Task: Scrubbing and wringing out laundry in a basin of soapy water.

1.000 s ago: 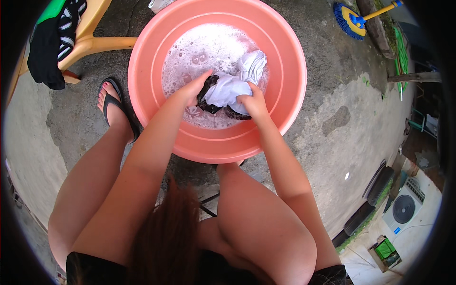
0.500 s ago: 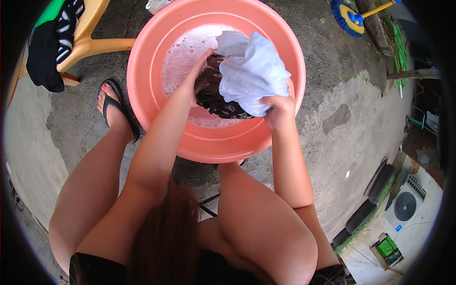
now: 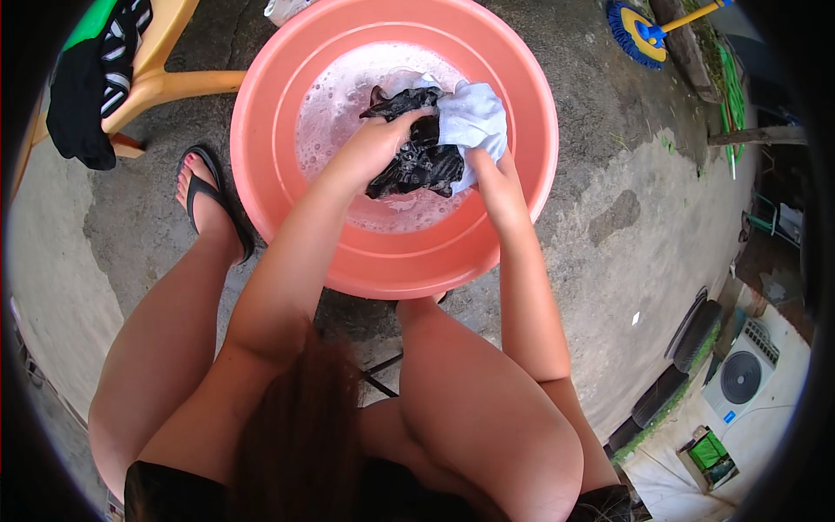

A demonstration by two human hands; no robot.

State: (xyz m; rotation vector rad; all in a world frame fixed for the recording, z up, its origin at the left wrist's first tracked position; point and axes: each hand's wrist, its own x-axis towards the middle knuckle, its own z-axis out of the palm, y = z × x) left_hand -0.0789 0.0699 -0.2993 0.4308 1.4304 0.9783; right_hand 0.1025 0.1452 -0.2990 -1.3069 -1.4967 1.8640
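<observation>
A wet black cloth point(image 3: 417, 170) and a light blue cloth point(image 3: 474, 117) are bunched together over soapy water in a pink round basin point(image 3: 409, 270). My left hand point(image 3: 383, 148) is closed on the black cloth, one digit reaching across it to the edge of the light blue one. At the right, my right hand point(image 3: 497, 183) grips the lower part of the light blue cloth, its thumb on top. The undersides of both cloths and several of my fingers are hidden.
A yellow plastic chair point(image 3: 165, 85) with black garments point(image 3: 83, 109) draped on it stands at the far left. A blue mop head point(image 3: 639, 36) lies on the concrete floor at the far right. My sandalled foot point(image 3: 209, 196) is beside the basin.
Both cloths have come lower and closer to the water. My left hand has moved right, over the black cloth; my right hand has shifted slightly left. The light blue cloth is more bunched.
</observation>
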